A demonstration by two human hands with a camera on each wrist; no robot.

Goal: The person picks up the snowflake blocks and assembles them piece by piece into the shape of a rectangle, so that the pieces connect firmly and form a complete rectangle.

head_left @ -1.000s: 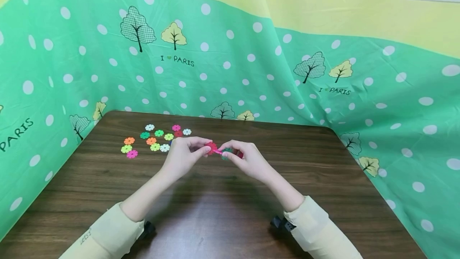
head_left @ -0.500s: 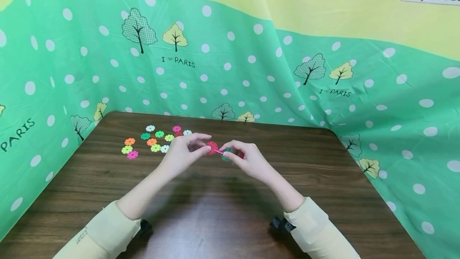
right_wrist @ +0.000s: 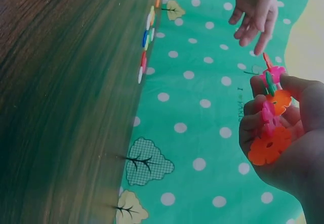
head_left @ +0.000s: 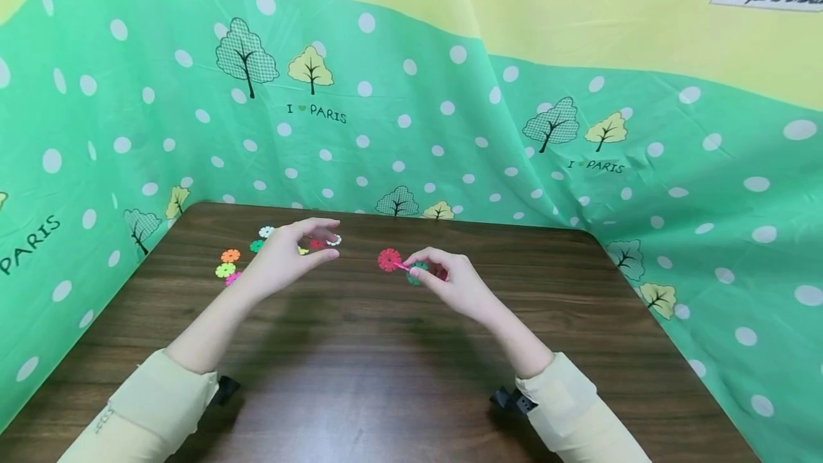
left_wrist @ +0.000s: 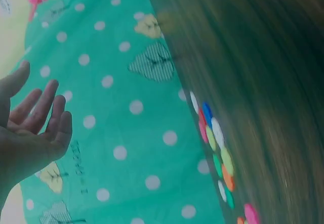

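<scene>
My right hand (head_left: 459, 288) pinches a chain of interlocked flower-shaped plastic discs between thumb and fingers. At its far end a red disc (head_left: 388, 259) sticks out to the left, with a green disc (head_left: 418, 274) beside my fingertips. The right wrist view shows more of the chain within the palm: a large orange disc (right_wrist: 269, 147), pink ones and another orange disc (right_wrist: 280, 102). Holding nothing, my left hand (head_left: 279, 256) hovers above the loose discs, thumb and fingers spread apart. It also shows palm-on in the left wrist view, fingers (left_wrist: 45, 107) loosely bent.
Several loose flower discs lie on the left back of the dark wooden table (head_left: 373, 370), including an orange disc (head_left: 230, 255) and a lime disc (head_left: 225, 270). My left hand hides some of them. A green and yellow printed cloth (head_left: 411, 91) hangs around the table's back and sides.
My left hand has let go of the red disc and moved left, over the loose discs. My right hand keeps the chain, shifting slightly right.
</scene>
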